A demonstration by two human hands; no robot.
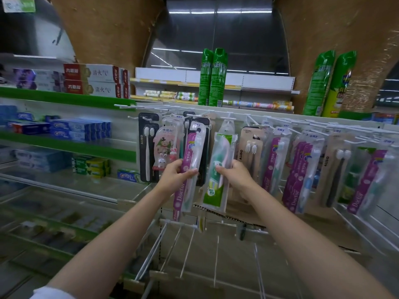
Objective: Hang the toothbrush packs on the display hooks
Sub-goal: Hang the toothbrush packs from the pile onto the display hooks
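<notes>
My left hand (174,176) grips a purple "Doctor" toothbrush pack (190,169) at its middle, held upright in front of the hanging display. My right hand (235,175) grips a clear pack with a green and pink toothbrush (220,167); its top reaches up to a white hook (228,117). Whether the pack's hole is on the hook I cannot tell. A row of white display hooks (302,124) runs along the panel, with several toothbrush packs (302,169) hanging on them.
Bare white hooks (179,244) jut out on the lower row below my arms. Toothpaste boxes (77,130) fill green-edged shelves at left. Tall green spray cans (212,78) stand on top of the display. More hanging packs (149,147) sit just left of my left hand.
</notes>
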